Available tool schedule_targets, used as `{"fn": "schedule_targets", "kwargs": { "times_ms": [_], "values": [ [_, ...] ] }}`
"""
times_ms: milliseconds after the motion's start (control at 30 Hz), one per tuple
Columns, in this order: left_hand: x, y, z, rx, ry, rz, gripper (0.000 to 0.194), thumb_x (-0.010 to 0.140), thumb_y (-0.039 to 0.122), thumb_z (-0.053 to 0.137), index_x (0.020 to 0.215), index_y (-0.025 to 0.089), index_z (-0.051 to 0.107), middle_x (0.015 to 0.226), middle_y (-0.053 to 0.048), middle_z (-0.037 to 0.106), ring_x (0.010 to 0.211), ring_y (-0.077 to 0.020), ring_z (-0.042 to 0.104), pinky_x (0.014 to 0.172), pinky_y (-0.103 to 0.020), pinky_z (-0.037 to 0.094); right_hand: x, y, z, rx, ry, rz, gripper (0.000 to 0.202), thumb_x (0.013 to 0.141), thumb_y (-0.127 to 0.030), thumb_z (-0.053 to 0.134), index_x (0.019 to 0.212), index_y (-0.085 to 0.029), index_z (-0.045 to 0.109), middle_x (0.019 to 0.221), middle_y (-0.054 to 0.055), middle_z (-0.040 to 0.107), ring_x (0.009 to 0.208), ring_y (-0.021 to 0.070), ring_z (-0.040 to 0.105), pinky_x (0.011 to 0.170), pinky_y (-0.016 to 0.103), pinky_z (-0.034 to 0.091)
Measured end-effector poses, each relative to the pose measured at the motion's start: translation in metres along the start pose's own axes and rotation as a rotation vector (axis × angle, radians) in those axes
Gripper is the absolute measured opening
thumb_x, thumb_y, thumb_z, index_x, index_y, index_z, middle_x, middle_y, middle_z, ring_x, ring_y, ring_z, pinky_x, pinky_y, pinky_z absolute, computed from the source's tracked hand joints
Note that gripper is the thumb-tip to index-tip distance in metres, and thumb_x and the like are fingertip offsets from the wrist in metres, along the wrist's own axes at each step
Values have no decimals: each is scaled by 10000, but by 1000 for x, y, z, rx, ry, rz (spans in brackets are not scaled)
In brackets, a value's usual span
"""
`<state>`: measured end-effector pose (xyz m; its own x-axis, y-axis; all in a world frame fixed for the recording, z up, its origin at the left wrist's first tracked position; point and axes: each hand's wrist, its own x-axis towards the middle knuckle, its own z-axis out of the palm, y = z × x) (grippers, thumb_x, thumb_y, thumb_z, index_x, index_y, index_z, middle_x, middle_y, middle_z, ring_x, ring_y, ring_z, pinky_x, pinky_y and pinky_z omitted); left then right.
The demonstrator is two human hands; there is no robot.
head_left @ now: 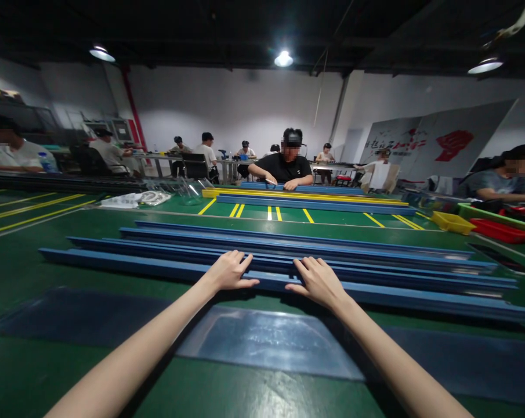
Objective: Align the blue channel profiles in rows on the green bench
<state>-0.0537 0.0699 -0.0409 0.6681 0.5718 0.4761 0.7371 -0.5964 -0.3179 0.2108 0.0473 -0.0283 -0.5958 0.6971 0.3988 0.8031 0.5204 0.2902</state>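
Several long blue channel strips lie side by side across the green table [262, 395]. The nearest blue channel strip [136, 266] runs under both of my hands. My left hand [232, 271] holds it left of its middle, fingers over the top and thumb along the near side. My right hand [318, 281] grips the same strip a short way to the right, its thumb pointing toward the left one. The undersides of the fingers are hidden. In front of the strips, a long, flat, shiny plastic sheet [271, 339] lies beneath my forearms.
Across the table, a person in black [288, 168] handles other blue strips beside a yellow strip [310, 197]. Clear plastic bags [155, 198] lie at the far left. A yellow tray [452, 222] and a red tray [501, 230] stand at the right. More people sit around.
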Motion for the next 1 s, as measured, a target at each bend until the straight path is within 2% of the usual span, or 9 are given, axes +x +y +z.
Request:
{"fn": "schedule_targets", "kwargs": {
  "times_ms": [333, 600, 733, 867, 1000],
  "values": [
    [-16, -13, 11, -1, 12, 12, 639, 785, 610, 347, 1027, 75, 598, 863, -175, 630, 786, -251, 593, 696, -366, 484, 7, -17, 10, 53, -39, 28, 653, 776, -645, 288, 1068, -120, 542, 905, 124, 594, 859, 233, 527, 756, 332, 363],
    [-23, -23, 11, -27, 28, 7, 624, 789, 610, 333, 1022, 101, 609, 858, -153, 637, 776, -231, 592, 686, -352, 493, 9, -20, 11, 89, -40, -6, 606, 828, -568, 283, 1198, -127, 470, 1018, 133, 585, 921, 227, 522, 779, 345, 378],
    [-34, -37, 8, -22, 41, 3, 602, 788, 605, 338, 1019, 123, 616, 862, -141, 646, 783, -225, 599, 704, -342, 493, -7, 1, 11, 90, -40, 33, 537, 863, -507, 246, 1211, -162, 467, 1093, 124, 570, 946, 215, 524, 778, 341, 392],
    [-53, -59, 2, 0, 56, -7, 562, 788, 582, 348, 1007, 148, 628, 890, -127, 656, 813, -235, 609, 718, -342, 493, -43, 44, 15, 31, -56, 152, 495, 872, -463, 259, 1134, -145, 532, 1060, 124, 592, 944, 216, 533, 792, 338, 393],
    [-69, -77, -5, 39, 17, -17, 561, 792, 584, 324, 1007, 168, 633, 906, -115, 664, 832, -231, 615, 719, -336, 499, -78, 80, 17, -14, -71, 249, 466, 875, -436, 258, 1054, -144, 574, 1020, 110, 613, 915, 208, 547, 787, 322, 396]
  ]
}}
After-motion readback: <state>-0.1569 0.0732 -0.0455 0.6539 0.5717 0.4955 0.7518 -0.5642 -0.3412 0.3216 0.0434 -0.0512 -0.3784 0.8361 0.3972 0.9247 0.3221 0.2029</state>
